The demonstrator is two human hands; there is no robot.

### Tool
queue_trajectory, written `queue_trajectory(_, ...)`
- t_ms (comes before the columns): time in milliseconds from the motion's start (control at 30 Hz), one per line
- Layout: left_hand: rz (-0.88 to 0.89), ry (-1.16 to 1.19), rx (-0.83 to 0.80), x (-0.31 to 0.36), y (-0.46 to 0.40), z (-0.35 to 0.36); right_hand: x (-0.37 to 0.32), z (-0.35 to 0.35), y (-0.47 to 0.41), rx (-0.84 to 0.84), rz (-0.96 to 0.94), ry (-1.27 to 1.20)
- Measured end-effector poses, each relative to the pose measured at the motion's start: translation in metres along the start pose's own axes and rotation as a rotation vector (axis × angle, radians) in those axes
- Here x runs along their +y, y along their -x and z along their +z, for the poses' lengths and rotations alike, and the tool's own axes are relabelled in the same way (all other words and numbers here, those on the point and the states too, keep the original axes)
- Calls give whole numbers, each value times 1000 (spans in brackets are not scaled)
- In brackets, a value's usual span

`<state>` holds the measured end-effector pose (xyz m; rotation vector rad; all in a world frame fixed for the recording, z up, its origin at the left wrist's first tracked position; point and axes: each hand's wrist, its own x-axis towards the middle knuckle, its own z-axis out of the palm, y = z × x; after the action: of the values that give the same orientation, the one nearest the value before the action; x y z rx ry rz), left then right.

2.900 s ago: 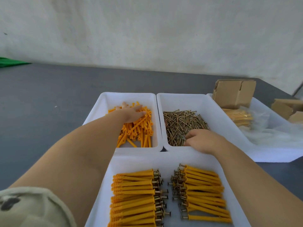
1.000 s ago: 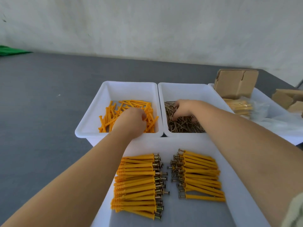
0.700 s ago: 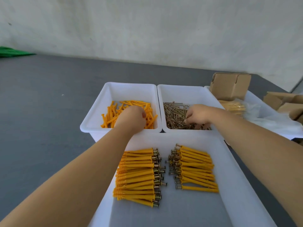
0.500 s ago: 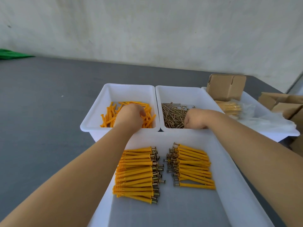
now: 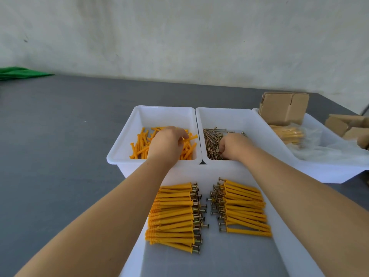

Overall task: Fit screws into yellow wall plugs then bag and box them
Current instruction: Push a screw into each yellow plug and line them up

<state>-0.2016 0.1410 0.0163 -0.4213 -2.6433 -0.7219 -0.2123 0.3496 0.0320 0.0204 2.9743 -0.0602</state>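
On the grey matte table (image 5: 50, 156), smooth white plastic trays are being used side by side. Loose yellow wall plugs (image 5: 139, 144), ribbed and slender, are being kept in the left bin (image 5: 123, 144); thin brassy screws (image 5: 211, 136) are being piled in the middle bin (image 5: 259, 132). The plugs are being covered by the left hand (image 5: 166, 143), its fingers curled down into the heap, though whether one is being pinched cannot be told. The right hand (image 5: 233, 145) is being held knuckles-up in the screws, fingers bent and touching them; any grasp is being hidden. Two neat rows of assembled plugs (image 5: 173, 214) are being stored in the near tray (image 5: 289, 246), heads facing inward. Bagged plugs (image 5: 289, 134) and cardboard boxes (image 5: 283, 108) are being held in the right tray (image 5: 319, 168)
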Motion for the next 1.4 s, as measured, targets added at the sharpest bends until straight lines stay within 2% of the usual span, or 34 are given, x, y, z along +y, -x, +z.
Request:
queue_trajectory(100,69,-4,-7,-1,0,1,1,0,0,79,-12,42)
queue_trajectory(167,114,-10,-1,-1,1,0,3,0,1,206,-16,-20)
queue_trajectory(267,156,-38,42,1,4,-1,4,-2,9,453,-36,-330)
queue_trajectory(333,149,-49,65,4,6,-3,1,-5,17,537,-37,-600)
queue_trajectory(533,194,-49,-4,16,8,-22,-8,-12,44,461,-25,-1397)
queue_trajectory(633,261,-78,-15,30,9,-25,-12,-8,53,497,-6,-1589)
queue_trajectory(733,196,-100,-28,45,16,-21,-17,-5,57,529,1,-1765)
queue_trajectory(933,227,-36,-45,51,28,-9,-22,-3,63,559,-73,-1827)
queue_trajectory(1200,213,32,25,54,32,-5,-21,-4,69,594,-140,-1771)
queue_trajectory(1400,236,125,2,54,34,-5,-21,0,73,587,-123,-1657)
